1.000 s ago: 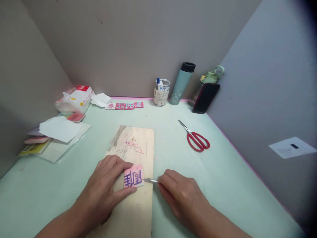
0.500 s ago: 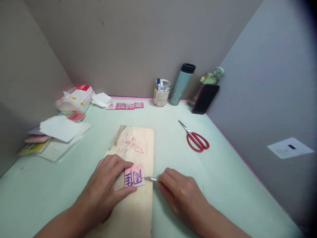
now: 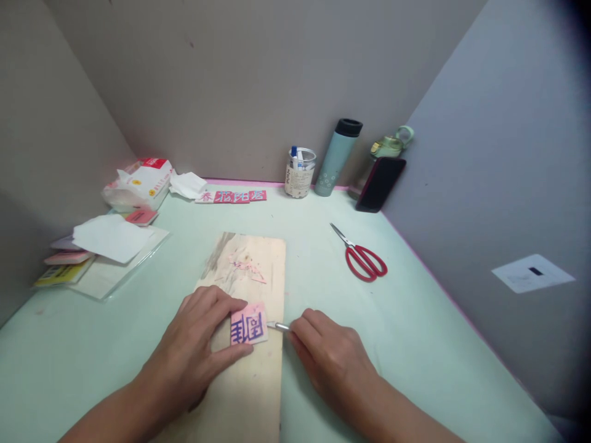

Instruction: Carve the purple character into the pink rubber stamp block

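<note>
Tiles (image 3: 232, 197): four, by counter's (image 3: 309, 246) back edge, seemingly done. Block (image 3: 249, 325): inked, seemingly part-cut; left hand (image 3: 196, 335) pinches it, right hand (image 3: 330, 351) holds knife (image 3: 279, 327).

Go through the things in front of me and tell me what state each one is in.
Left hand: gripping the pink square
Right hand: closed around the knife
Pink square: lying on the wooden board
Knife: bare-bladed, by the square's right edge
Wooden board: flat, pink scraps on it
Scissors: closed, on the desk
Phone: dark, propped up
Pen jar: open, pens inside
Blue flask: capped
Green-topped bottle: lid on, partly hidden
</note>
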Demonstrator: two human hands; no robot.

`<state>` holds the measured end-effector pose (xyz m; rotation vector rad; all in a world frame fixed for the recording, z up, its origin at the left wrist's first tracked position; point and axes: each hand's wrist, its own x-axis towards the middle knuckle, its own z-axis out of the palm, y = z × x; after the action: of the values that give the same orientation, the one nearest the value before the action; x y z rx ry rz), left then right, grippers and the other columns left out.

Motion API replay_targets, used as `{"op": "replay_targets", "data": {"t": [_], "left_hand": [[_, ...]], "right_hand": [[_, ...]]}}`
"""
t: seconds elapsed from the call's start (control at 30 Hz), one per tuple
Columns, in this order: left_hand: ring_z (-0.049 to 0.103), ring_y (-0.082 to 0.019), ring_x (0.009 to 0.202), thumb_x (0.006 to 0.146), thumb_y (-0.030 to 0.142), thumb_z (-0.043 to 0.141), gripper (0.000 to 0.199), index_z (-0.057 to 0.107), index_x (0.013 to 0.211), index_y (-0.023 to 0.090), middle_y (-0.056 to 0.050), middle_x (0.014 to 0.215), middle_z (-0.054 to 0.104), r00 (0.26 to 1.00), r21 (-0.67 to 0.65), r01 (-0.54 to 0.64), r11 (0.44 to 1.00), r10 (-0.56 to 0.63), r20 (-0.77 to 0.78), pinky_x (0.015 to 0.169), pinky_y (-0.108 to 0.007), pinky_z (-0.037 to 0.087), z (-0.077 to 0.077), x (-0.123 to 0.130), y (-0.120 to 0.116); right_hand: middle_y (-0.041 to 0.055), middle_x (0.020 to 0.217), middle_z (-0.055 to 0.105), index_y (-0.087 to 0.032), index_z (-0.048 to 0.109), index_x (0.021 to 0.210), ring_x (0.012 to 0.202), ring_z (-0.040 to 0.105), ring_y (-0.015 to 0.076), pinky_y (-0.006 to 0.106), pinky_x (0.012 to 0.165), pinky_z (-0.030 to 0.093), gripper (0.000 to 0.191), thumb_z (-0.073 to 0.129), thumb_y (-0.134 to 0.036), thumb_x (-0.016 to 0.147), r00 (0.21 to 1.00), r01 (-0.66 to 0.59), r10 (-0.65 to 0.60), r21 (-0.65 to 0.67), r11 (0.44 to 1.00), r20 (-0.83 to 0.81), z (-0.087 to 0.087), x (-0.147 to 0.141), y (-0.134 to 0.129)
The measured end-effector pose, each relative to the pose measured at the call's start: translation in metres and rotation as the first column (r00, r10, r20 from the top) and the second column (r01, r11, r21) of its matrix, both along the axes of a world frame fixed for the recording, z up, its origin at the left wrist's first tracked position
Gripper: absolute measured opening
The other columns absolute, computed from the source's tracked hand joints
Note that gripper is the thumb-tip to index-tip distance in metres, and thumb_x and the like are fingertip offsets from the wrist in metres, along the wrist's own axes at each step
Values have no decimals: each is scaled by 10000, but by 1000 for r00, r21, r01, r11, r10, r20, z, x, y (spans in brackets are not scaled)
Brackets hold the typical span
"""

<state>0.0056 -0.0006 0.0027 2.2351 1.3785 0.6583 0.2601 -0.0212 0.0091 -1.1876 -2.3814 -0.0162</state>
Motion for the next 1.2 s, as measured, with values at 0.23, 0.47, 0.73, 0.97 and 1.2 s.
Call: {"op": "replay_targets", "data": {"t": [0.23,0.47,0.73,0.97,1.2], "left_hand": [[542,-288,1006,872,462,714,335,621,1147,294,-34,1047,599,1000,-10,-12,1000,12,5,882,-433,424,2,2,-1],[549,-288,1018,873,464,712,350,615,1162,293,-34,1067,603,1000,3,-2,1000,2,-6,901,-443,426,1,0,-1],[548,-287,1013,889,470,690,344,606,1174,297,-38,1060,600,1000,-7,6,1000,-6,-10,887,-445,438,0,-1,0],[545,-294,1017,883,465,698,333,618,1161,299,-41,1055,606,1000,-23,-9,1000,9,-5,889,-444,440,3,0,-1],[536,-291,1010,875,444,716,336,618,1157,291,-42,1050,601,1000,-11,-12,1000,13,21,893,-444,425,4,3,-2]], "right_hand": [[8,687,539,-193,561,766,595,473,153,298,485,267,275,442,-72,982,1000,2,-2,9,1000,-9,-3,0,1],[8,694,537,-187,568,782,581,473,142,285,483,253,277,424,-118,1008,998,54,-56,-52,997,-43,-7,5,11],[5,738,565,-189,583,858,625,508,135,257,553,345,220,437,-182,1022,984,-72,23,-280,957,-174,7,11,10],[15,744,579,-201,567,839,632,528,149,273,539,336,246,402,-176,1021,995,-51,29,-239,970,-95,8,8,5],[9,704,557,-199,555,805,603,505,150,285,507,285,275,394,-153,1024,999,-15,12,-99,995,-30,2,3,4]]}}
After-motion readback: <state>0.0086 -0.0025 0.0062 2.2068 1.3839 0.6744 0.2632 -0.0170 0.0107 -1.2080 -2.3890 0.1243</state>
